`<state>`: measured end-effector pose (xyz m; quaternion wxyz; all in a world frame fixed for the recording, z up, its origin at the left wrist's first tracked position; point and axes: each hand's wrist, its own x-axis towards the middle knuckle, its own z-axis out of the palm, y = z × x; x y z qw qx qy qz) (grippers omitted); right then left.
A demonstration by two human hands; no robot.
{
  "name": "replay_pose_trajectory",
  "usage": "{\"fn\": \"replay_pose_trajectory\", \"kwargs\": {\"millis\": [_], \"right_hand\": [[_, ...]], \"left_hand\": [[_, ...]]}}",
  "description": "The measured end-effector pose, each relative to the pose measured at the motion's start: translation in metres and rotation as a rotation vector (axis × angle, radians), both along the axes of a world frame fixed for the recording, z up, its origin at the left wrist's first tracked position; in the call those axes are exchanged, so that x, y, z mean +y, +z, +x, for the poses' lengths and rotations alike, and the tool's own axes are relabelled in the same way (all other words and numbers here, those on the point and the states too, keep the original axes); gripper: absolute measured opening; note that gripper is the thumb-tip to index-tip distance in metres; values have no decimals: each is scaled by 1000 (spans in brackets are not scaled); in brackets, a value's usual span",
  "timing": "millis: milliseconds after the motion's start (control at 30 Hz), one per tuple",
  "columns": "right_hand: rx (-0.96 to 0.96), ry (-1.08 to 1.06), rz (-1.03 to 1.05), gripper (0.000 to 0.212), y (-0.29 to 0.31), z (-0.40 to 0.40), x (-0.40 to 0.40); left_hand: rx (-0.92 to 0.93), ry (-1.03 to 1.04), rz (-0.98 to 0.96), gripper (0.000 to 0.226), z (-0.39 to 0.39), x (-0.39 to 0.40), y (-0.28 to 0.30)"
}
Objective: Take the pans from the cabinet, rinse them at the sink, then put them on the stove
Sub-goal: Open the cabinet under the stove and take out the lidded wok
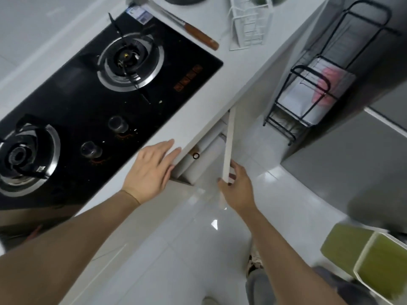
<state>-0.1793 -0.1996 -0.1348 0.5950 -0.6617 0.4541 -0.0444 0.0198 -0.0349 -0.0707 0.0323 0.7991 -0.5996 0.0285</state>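
The stove (92, 102) fills nine to eleven o'clock, its near burner cut off at the left edge. Under the counter (198, 100), the cabinet door (229, 148) stands open; its inside is shadowed, pans indiscernible. Bare floor (286, 205) lies at four o'clock. The left hand (149, 170) rests flat on the counter edge, fingers together. The right hand (235, 188) pinches the door's edge.

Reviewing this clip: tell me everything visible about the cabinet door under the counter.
The cabinet door is a thin, flat, off-white panel, seen almost edge-on, that looks like painted or laminated board. It stands ajar, swung out from under the white counter just right of the stove. The right hand grips its free edge, fingers wrapped around it. The left hand rests flat on the counter edge, apart from the door. The interior behind it is mostly hidden; no pan is identifiable.
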Motion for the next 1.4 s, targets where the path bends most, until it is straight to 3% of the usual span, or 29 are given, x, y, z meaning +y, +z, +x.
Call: {"fn": "replay_pose_trajectory", "kwargs": {"millis": [167,333,400,467,567,700,767,933,1000,1067,1267,1400], "right_hand": [[287,15,-506,48,7,-62,-54],[481,-45,-637,42,7,-59,-94],[486,-82,-724,40,3,-50,-93],[275,-71,-782,46,0,-35,-74],[-148,137,-449,34,-12,13,-21],[-140,473,103,22,-25,90,38],[-218,587,82,23,-32,115,59],[-120,663,24,33,-34,135,83],[-103,577,213,31,-36,129,87],[-74,494,360,16,-35,107,88],[126,479,585,37,-49,11,104],[166,662,527,51,-48,-24,118]], "left_hand": [[-28,-1,3,48,-2,0,-2],[-22,-1,-4,48,-1,-1,-1],[-9,5,-7,47,0,0,1],[10,-1,-10,46,-1,-1,2],[50,-3,-18,45,1,0,4],[73,1,-28,44,4,0,1],[84,8,-43,42,4,1,-1],[86,26,-70,41,4,2,-5],[86,34,-79,41,3,4,-6],[84,36,-73,41,4,5,-7],[23,39,-64,35,-3,10,-4],[-5,144,-88,34,-15,12,-7]]}}
